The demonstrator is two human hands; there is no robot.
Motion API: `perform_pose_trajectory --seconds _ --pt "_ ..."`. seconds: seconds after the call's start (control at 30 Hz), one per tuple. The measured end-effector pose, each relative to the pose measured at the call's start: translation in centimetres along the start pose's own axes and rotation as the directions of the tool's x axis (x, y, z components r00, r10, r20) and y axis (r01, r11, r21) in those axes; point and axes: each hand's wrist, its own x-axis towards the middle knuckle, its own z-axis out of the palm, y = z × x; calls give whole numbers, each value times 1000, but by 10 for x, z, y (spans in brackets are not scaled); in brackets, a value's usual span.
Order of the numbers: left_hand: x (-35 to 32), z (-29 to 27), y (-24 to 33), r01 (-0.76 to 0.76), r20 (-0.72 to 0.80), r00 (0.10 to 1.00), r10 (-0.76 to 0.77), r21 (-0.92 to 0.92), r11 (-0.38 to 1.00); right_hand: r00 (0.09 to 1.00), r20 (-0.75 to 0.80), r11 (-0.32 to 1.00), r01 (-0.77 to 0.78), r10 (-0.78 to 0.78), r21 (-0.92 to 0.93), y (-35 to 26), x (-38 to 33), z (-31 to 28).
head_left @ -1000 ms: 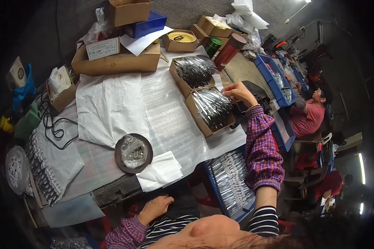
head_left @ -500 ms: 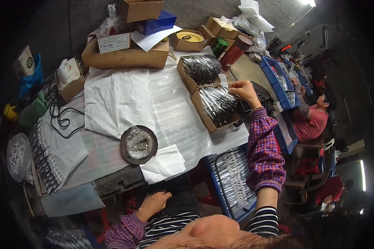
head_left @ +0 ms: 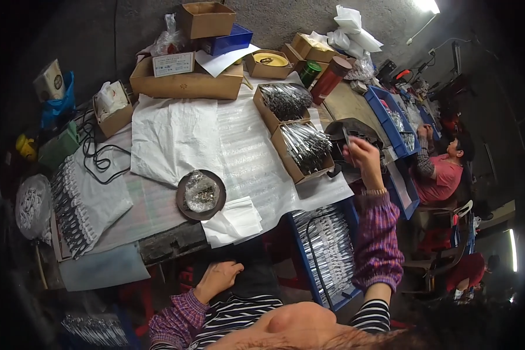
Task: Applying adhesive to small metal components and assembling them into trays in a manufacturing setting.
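My right hand (head_left: 364,158) is raised beside the table's right part, its fingers pinched on a thin silvery metal piece (head_left: 347,137) that points upward. Just left of it stands an open cardboard box (head_left: 294,169) packed with slim shiny metal pieces, all lying lengthwise. Behind that, a second cardboard box (head_left: 268,114) holds darker, similar pieces. My left hand (head_left: 219,280) rests on my lap with its fingers curled in, and nothing shows in it.
A dark round dish (head_left: 184,204) with small metal parts in plastic sits near the table's front edge, beside folded white paper (head_left: 236,221). Blue crates (head_left: 303,251) of metal pieces stand below and to the right. A co-worker in pink (head_left: 440,178) sits at the far right.
My right hand has drawn back from the box of shiny pieces, to the right and toward me, with a thin metal piece now showing in its fingers. The left hand stays on my lap.
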Motion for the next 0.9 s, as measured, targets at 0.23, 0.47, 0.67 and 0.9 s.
perform_pose_trajectory --seconds 0.23,0.47,0.67,0.9 --pt "-2 -3 1 -28 -34 999 26 -37 999 943 78 880 -329 323 344 28 -178 -39" --pt "-5 -2 6 -74 -40 997 67 -194 978 670 327 524 -733 667 434 93 -313 -4" --pt "-16 -8 16 125 83 992 -93 -685 718 471 657 328 -882 589 338 93 -331 87" --pt "-24 -21 16 231 117 954 -274 -871 434 433 772 400 -881 466 253 93 -304 160"
